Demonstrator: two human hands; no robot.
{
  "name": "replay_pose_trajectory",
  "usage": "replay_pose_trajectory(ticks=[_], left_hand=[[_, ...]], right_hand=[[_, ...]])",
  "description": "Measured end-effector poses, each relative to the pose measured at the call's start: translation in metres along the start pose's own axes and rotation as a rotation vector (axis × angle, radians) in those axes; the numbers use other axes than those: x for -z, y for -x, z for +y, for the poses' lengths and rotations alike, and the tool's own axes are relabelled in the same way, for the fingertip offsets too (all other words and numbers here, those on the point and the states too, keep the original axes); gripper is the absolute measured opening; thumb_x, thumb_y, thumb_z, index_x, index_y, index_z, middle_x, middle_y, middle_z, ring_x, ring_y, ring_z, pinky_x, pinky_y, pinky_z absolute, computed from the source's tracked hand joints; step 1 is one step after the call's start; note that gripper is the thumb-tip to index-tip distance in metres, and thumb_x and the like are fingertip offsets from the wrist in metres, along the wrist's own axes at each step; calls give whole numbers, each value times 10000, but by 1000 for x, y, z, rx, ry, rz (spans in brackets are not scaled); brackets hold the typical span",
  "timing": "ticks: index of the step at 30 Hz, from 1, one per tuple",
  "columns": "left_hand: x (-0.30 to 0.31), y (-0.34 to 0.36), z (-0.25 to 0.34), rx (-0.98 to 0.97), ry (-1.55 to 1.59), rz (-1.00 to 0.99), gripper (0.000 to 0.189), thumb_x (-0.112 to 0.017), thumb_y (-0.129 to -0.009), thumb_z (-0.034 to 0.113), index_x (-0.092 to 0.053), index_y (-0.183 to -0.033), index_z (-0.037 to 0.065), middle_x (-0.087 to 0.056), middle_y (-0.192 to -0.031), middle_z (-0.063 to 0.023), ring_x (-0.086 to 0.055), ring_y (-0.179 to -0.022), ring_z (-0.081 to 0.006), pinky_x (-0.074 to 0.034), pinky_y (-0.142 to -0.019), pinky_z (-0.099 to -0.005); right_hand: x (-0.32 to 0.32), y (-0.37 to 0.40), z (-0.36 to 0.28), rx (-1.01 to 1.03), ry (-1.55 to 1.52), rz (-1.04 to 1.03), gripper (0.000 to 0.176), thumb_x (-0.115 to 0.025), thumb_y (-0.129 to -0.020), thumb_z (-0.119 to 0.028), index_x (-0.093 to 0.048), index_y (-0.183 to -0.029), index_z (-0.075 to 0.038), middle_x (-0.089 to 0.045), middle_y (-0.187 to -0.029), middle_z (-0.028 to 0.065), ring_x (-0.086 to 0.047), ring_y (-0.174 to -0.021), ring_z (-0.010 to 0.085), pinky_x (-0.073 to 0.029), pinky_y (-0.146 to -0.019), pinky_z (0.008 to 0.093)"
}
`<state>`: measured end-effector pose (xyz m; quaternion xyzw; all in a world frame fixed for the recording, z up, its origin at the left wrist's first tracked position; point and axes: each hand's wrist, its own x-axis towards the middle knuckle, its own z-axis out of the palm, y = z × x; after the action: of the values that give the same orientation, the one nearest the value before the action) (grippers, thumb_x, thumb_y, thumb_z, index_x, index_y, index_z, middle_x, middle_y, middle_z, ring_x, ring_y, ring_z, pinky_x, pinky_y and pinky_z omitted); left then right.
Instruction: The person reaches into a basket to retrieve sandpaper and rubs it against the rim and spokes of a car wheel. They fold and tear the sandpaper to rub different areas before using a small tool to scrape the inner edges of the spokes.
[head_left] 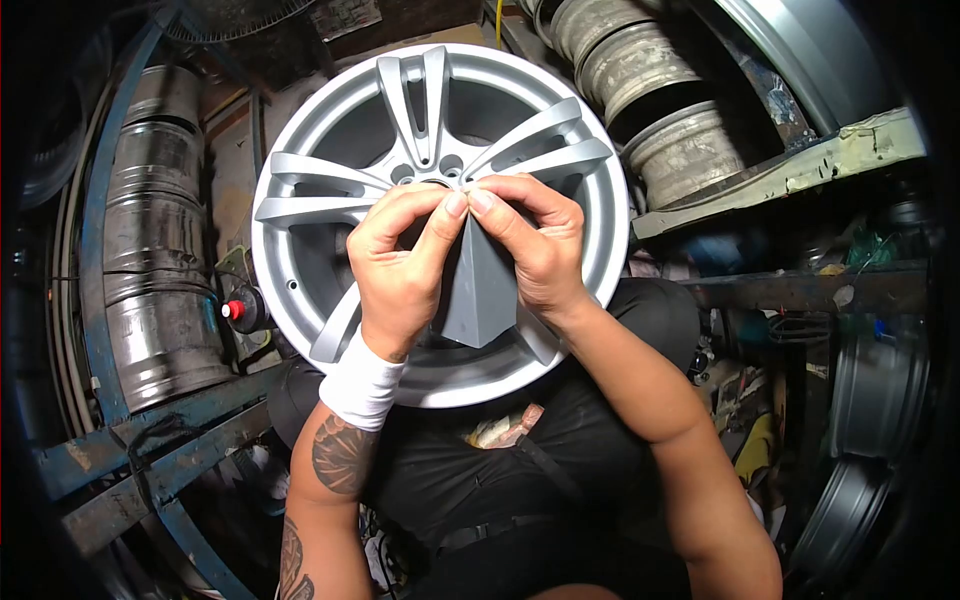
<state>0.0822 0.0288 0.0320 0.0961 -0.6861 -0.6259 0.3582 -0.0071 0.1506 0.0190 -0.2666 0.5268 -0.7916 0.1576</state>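
Note:
A silver alloy wheel with paired spokes lies in front of me, over my lap. Above its hub, a folded grey sheet of what looks like sandpaper hangs from my fingertips. My left hand is closed in a pinch on the sheet's top edge, thumb against fingers. Right beside it, my right hand pinches the same edge, the two thumbs nearly touching. The sheet's crease runs down toward me and covers part of the hub and lower spokes. A white band wraps my left wrist.
Stacked bare metal rims stand behind a blue metal frame on the left. More worn rims lie at the upper right, near a pale beam. A dark bottle with a red cap sits left of the wheel.

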Motion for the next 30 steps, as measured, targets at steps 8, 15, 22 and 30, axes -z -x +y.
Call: replay_pose_trajectory(ticks=[8,15,22,30], left_hand=[[29,-15,0,510,328,-218,157,-755,-978,126,-797,-1033,-15,-744,-917,-8,-619,-834,-51,-470,-767,-218],[17,-13,0,63,-100,-133,106,-801,-942,72,-792,-977,-28,-759,-915,-84,-690,-863,-133,-527,-818,-272],[10,-8,-10,67,56,-33,119,-795,-959,80,-778,-1014,-24,-754,-939,-58,-667,-894,-104,-520,-833,-255],[43,-22,-3,351,48,-232,224,-786,-995,184,-791,-1075,-25,-765,-941,-20,-648,-891,-59,-518,-820,-228]], right_hand=[[15,-15,-20,-375,-105,-208,156,-780,-953,-76,-796,-1073,23,-784,-1032,70,-702,-972,108,-539,-914,242],[8,-7,-1,-321,-184,-63,167,-783,-960,-91,-789,-1081,24,-771,-1033,60,-693,-960,108,-537,-911,250],[-5,-5,15,-216,-241,-7,180,-776,-972,-89,-775,-1112,24,-761,-1050,56,-684,-985,106,-537,-928,262],[20,-27,-7,-166,243,-103,156,-798,-964,-108,-793,-1049,22,-786,-932,58,-701,-851,93,-565,-800,240]])
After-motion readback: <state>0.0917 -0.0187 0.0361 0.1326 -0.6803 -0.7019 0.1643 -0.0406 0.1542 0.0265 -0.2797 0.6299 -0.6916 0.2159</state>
